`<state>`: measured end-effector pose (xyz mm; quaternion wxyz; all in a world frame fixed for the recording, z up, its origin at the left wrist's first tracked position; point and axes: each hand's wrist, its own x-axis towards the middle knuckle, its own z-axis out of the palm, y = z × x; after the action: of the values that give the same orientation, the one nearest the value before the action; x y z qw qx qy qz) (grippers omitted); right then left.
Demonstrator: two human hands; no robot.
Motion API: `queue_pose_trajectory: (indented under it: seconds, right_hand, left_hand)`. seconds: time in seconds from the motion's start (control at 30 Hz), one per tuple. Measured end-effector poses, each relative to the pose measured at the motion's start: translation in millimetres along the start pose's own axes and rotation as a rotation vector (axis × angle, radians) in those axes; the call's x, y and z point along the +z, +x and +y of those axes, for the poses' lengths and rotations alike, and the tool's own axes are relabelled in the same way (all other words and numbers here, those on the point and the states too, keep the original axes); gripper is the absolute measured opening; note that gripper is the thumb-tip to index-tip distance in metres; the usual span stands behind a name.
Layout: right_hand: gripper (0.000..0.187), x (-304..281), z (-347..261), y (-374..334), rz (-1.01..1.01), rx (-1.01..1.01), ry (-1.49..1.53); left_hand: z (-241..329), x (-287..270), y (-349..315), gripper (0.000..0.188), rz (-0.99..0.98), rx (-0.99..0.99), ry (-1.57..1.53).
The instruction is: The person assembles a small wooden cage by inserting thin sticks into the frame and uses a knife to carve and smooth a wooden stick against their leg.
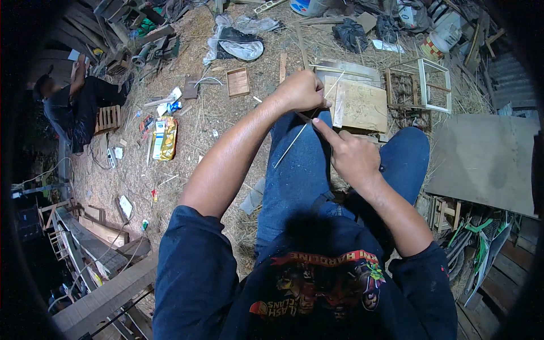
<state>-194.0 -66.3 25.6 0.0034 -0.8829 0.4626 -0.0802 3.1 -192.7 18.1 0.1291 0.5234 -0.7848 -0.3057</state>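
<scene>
I have a thin stick (290, 145) in hand, just left of the plywood board (364, 107); its top end reaches across the board's upper left corner, and its lower end hangs over my jeans (294, 181), down and to the left of that board. My left hand (304, 92) is clenched beside the board's left edge, and the stick seems to run through its grip. My right hand (356, 157), just below the board, points its index finger at the stick's middle, the other fingers curled; I cannot tell what, if anything, they hold. A dark sliver (304, 118) shows between my hands, left of the board, perhaps a blade, but it is too small to be sure.

As far as I can judge, I am midway through working this one piece: it is already slender and looks straight, one line on both sides of my hands, though they hide its middle. I see no join or fixing on it, and it is not yet set down, so letting go of it is left. Whether its surface is finished, I cannot tell. The pale wooden frame (423, 83) stands right of the board, apart from the stick.
</scene>
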Motion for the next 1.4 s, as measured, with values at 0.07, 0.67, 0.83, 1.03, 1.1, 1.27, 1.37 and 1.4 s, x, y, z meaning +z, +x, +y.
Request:
queue_pose_trajectory:
  seconds: [0.07, 0.67, 0.83, 1.03, 1.1, 1.27, 1.37, 1.4]
  right_hand:
    - [0.063, -0.5, -2.4, -3.0, -0.018, 0.017, 0.041]
    - [0.061, -0.4, -42.3, -36.6, -0.228, -0.038, 0.207]
    - [0.062, -14.0, -37.0, -32.1, -0.166, -0.126, 0.24]
    - [0.06, -3.1, -13.1, 3.6, 0.038, 0.0, 0.066]
    - [0.06, 2.1, -13.4, 3.5, 0.017, -0.007, 0.089]
    - [0.063, 0.5, -31.5, -10.1, -0.149, -0.04, 0.123]
    - [0.064, 0.1, -46.7, -23.1, -0.237, -0.08, 0.147]
    - [0.062, 1.1, -47.4, -25.2, -0.218, -0.095, 0.163]
  left_hand:
    - [1.3, 0.4, -0.3, 0.034, -0.005, 0.0, 0.005]
    - [3.0, 3.1, -0.5, 0.031, 0.008, -0.01, -0.016]
    - [-8.7, 11.2, 0.3, 0.029, 0.081, 0.044, -0.002]
    - [0.8, 1.1, -3.8, 0.03, 0.007, 0.003, -0.01]
    - [0.0, 3.3, -4.2, 0.031, 0.028, 0.011, -0.015]
    - [-0.7, 5.3, -0.3, 0.031, 0.022, 0.008, -0.014]
    - [-0.4, 6.3, -0.6, 0.031, 0.042, 0.022, 0.017]
    - [-2.3, 8.0, 0.2, 0.032, 0.049, 0.035, 0.014]
